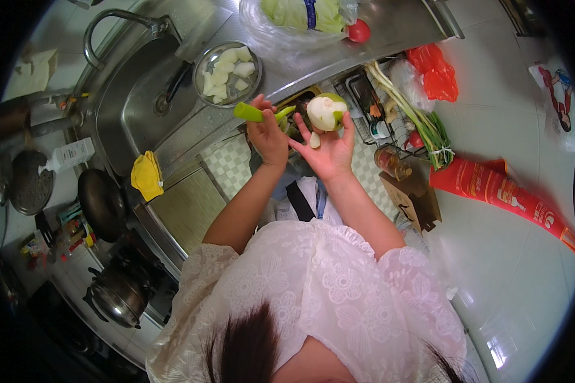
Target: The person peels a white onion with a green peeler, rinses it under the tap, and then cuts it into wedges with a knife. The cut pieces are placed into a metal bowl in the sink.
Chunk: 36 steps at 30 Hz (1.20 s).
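My left hand (pixel 270 139) grips the thick green handle of a small kitchen tool (pixel 249 112); whether it is a peeler or a knife is not clear. In my right hand (pixel 328 151), palm up, rests a partly peeled green-skinned fruit (pixel 322 113), perhaps a pear or apple, its pale flesh exposed. A small pale piece (pixel 315 140) lies against the fingers below it. Beyond my left hand, a round metal bowl (pixel 259 79) on the counter holds several pale cut pieces (pixel 220 74). Under the hands a dark container with peelings is partly hidden.
The steel sink (pixel 124 100) and faucet (pixel 120 14) are at left, a yellow cloth (pixel 147 176) at its edge. Bagged lettuce (pixel 287 14) and a tomato (pixel 358 31) lie on the counter. Right, scallions (pixel 421 119) top a wire rack; a bottle (pixel 392 163) and cardboard box (pixel 409 201) stand below.
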### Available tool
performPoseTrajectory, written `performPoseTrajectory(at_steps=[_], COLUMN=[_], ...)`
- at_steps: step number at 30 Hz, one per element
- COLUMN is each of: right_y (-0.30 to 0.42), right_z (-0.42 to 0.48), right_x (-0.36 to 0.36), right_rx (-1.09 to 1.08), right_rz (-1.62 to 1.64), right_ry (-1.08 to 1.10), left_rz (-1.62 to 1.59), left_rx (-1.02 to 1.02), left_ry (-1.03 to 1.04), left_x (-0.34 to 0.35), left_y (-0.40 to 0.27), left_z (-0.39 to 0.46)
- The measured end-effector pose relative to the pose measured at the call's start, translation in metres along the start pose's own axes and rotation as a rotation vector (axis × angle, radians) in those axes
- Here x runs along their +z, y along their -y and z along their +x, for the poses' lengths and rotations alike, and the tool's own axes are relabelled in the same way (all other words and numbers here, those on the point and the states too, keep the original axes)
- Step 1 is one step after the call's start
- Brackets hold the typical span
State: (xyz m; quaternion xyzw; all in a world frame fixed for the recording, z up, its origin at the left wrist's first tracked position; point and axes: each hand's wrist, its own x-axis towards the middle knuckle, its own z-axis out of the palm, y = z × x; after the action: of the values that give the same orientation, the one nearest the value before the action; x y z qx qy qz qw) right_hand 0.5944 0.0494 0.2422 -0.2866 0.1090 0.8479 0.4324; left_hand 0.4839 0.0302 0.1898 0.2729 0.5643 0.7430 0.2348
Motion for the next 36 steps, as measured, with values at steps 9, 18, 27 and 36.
performPoseTrajectory(at_steps=[9, 18, 27, 36], right_y=[-0.003, -0.009, -0.002, -0.006], right_z=[0.001, 0.004, 0.013, 0.004], right_x=[-0.002, -0.002, -0.018, -0.008], right_rx=[0.005, 0.017, -0.01, 0.027], right_rz=[0.072, 0.09, 0.027, 0.129], right_ry=[-0.04, -0.055, -0.051, -0.041], left_rz=[0.003, 0.027, -0.005, -0.037], left_rx=[0.007, -0.04, -0.028, -0.095], left_ry=[0.016, 0.031, 0.085, 0.03], left_x=[0.003, -0.004, 0.001, 0.004], left_y=[-0.008, 0.001, -0.011, -0.015], left_z=[-0.003, -0.002, -0.003, -0.005])
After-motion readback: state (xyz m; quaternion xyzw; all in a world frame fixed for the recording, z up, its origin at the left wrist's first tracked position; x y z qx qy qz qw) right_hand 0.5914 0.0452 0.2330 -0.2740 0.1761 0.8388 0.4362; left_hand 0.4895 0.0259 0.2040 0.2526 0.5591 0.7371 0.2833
